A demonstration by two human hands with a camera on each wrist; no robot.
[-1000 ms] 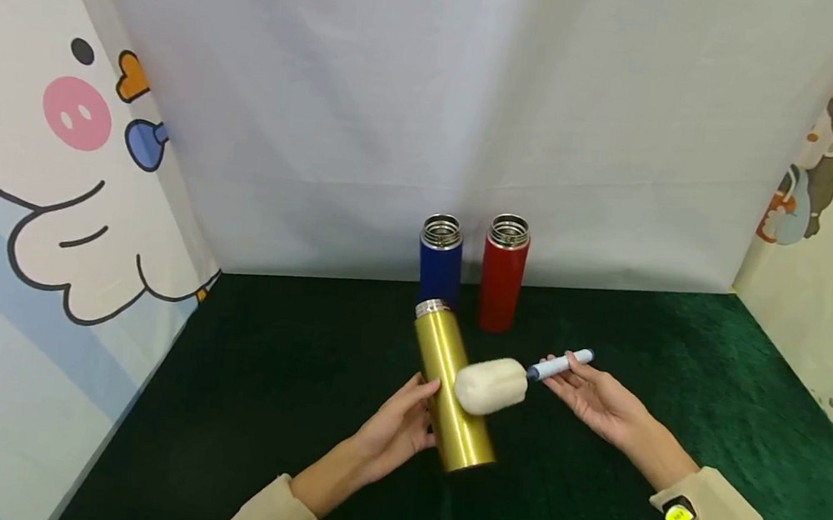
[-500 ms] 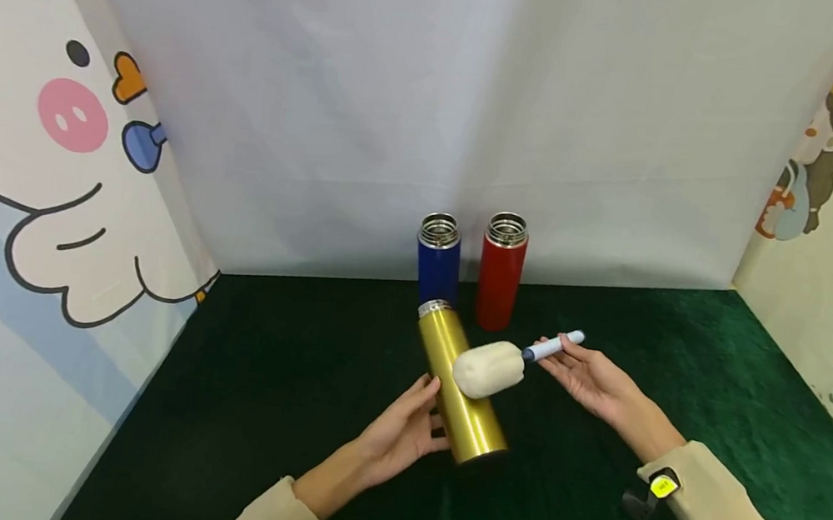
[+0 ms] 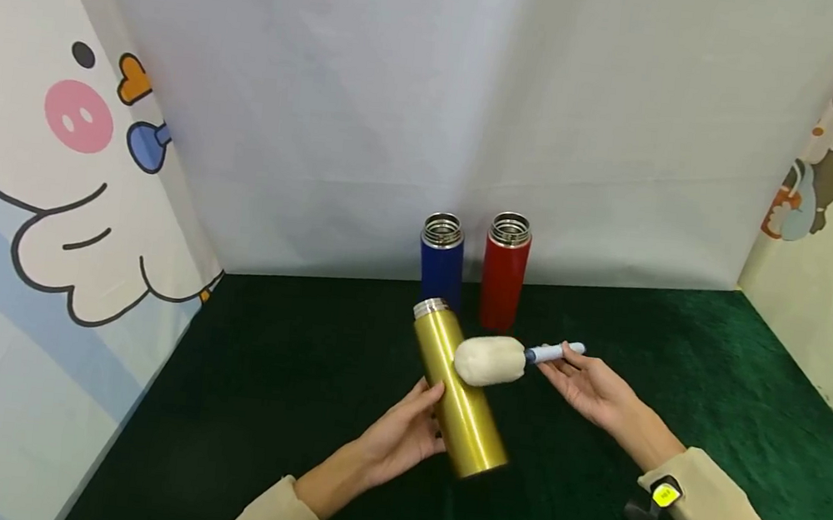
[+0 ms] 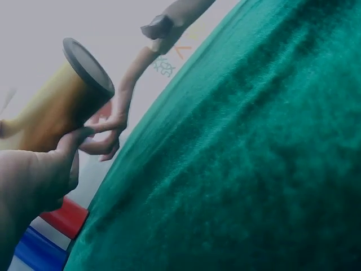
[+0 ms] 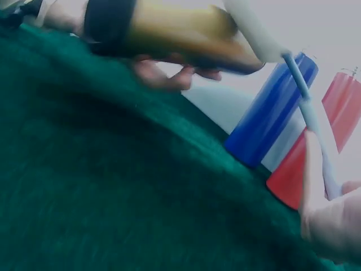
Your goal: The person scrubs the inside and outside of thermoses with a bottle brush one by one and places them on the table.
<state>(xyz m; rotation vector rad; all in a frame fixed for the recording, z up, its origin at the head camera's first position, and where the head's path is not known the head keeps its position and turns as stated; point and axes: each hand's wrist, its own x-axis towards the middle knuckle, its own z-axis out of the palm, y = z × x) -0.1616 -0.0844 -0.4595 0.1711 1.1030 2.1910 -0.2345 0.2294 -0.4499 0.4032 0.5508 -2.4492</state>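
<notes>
My left hand (image 3: pixel 403 434) grips a gold thermos bottle (image 3: pixel 471 433) around its middle. The bottle leans, with its lidless steel mouth tipped up and to the left and its base toward the lower right. In my right hand (image 3: pixel 599 395) I pinch the light blue handle (image 3: pixel 549 353) of a bottle brush by its shaft. Its white sponge head (image 3: pixel 490 361) overlaps the bottle's side in the head view; in the right wrist view the head (image 5: pixel 254 34) lies along the gold bottle (image 5: pixel 175 28). Both are held above the green cloth.
Behind the gold bottle stand a blue bottle (image 3: pixel 442 267) and a red bottle (image 3: pixel 503 285), both upright and lidless. A dark green cloth (image 3: pixel 286 365) covers the table. A white curtain (image 3: pixel 325 117) closes the back, with printed sheets at both sides.
The brush has shifted slightly up along the bottle's side, its handle now lying flatter. The gold bottle has tilted a little more, its base moving right. My grips stay the same.
</notes>
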